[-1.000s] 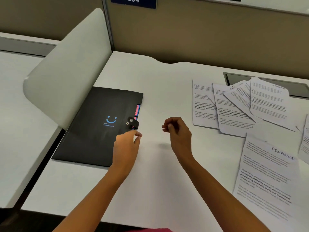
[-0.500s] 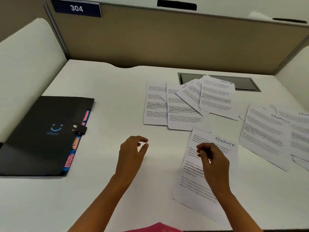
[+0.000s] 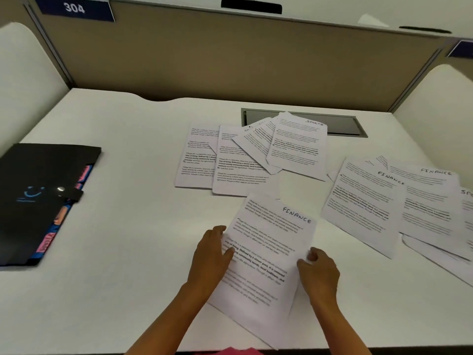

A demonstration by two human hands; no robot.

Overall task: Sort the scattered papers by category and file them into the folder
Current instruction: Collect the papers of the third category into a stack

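1. White desk (image 3: pixel 122 265) inside a cubicle is being viewed from above; a beige partition (image 3: pixel 230 62) is standing behind it, with a blue plate (image 3: pixel 74 8) reading "304" at top left.
2. Left hand (image 3: pixel 210 254): the thumb is being laid on top of the nearest sheet's left edge, with the other fingers curled close together beside that edge. The edge is being pinched.
3. Right hand (image 3: pixel 320 272): curled fingertips are being closed on the same sheet's right edge. How far they reach beneath cannot be told.
4. FINANCE sheet (image 3: pixel 268 252): it is being held between both hands at the desk's near centre, skewed, with the handwritten heading at its top right.
5. Just beyond, a fan of sheets (image 3: pixel 230 170) is lying overlapped. Its topmost page, the SPORTS sheet (image 3: pixel 299 147), is partly covering a grey hatch (image 3: pixel 343 124).
6. At right, a second spread (image 3: pixel 366 201) is lying overlapped, two pages headed FINANCE.
7. Black folder (image 3: pixel 38 170): it is lying closed at far left, well apart from both hands, with coloured tabs showing along its right edge.
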